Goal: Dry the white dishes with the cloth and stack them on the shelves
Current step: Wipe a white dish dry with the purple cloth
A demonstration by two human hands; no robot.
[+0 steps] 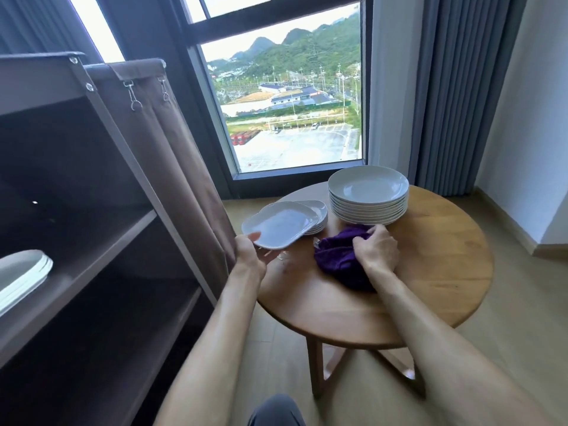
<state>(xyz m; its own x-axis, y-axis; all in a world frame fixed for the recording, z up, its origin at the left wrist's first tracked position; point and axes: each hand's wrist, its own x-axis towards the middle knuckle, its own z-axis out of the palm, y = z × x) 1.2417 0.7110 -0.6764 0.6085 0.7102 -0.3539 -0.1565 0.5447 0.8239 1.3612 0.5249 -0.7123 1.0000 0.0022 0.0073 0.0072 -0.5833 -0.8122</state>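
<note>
- We see the left hand (250, 256) holding a white rectangular plate (278, 224) by its near edge. The thumb lies on top and the fingers curl under it.
- This plate is lifted a little above a small stack of rectangular plates (318, 215) on the round wooden table (430, 272).
- The right hand (376, 249) rests on the purple cloth (338, 259). Its fingers are bent and grab the cloth.
- The cloth lies bunched up on the table, just in front of a tall stack of round white plates (368, 195).
- On the left stands a brown shelf unit (123, 229) with a fabric cover pulled to the side.
- A few white plates on the shelf (21, 275) lie stacked on the middle board.
- Behind the table we see a big window (285, 103) and a grey curtain (455, 87).
</note>
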